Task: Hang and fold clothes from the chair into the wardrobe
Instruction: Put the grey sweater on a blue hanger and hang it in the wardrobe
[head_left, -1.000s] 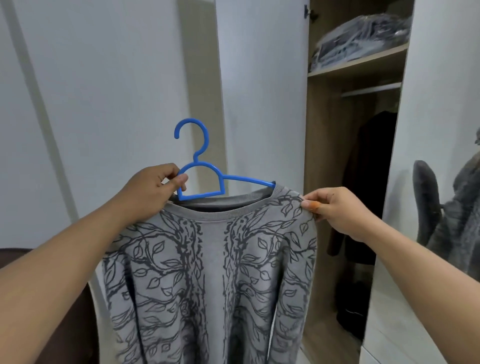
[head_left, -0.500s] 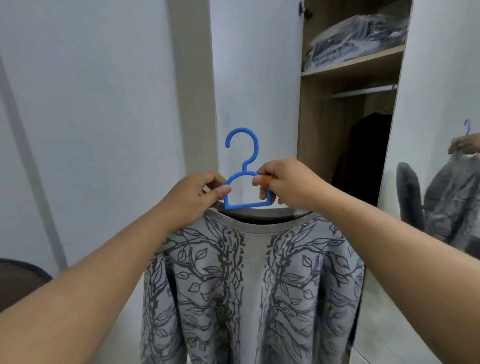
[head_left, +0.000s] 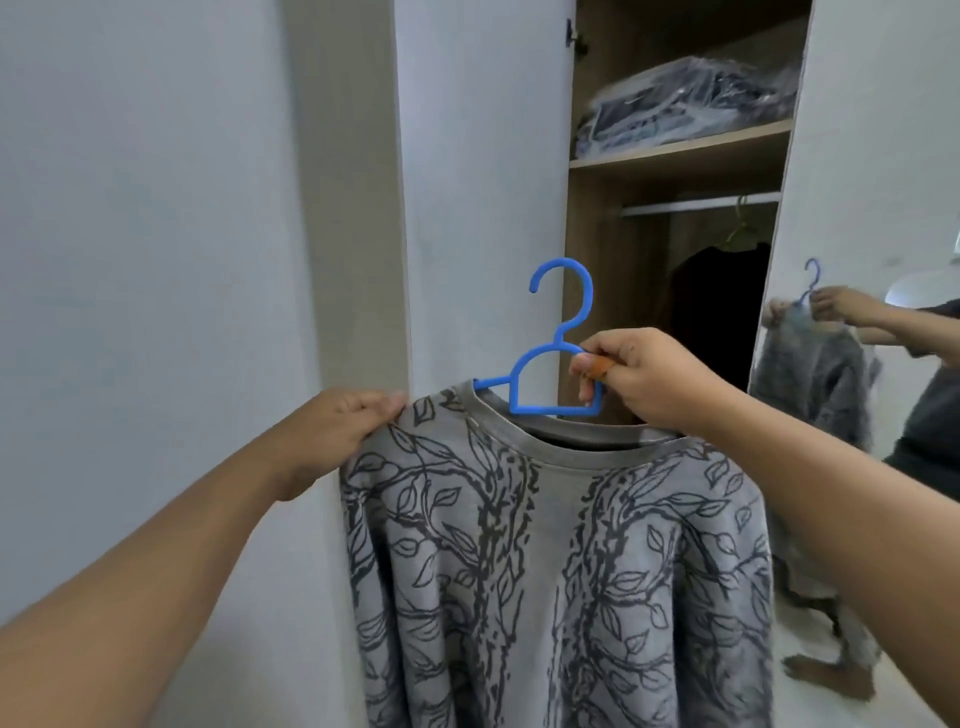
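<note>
One grey leaf-patterned sweater (head_left: 561, 561) is counted, on one blue hanger (head_left: 550, 364); two hands are seen; one dark garment (head_left: 722, 306) hangs inside; one wrapped bundle (head_left: 691, 104) is shelved.

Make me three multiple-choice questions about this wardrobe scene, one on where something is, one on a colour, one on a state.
1. Where are the plastic-wrapped clothes?
A. on the wardrobe's upper shelf
B. on the floor
C. on the rail

2. What colour is the hanger in the sweater?
A. green
B. blue
C. white

3. What is the right hand doing?
A. hanging idle
B. pressing the door
C. gripping the hanger

Answers:
1 A, the plastic-wrapped clothes lie on the upper shelf, above the rail.
2 B, the hanger in the sweater is blue.
3 C, the right hand curls round the hanger's frame; the left hand holds the sweater's shoulder.
</note>
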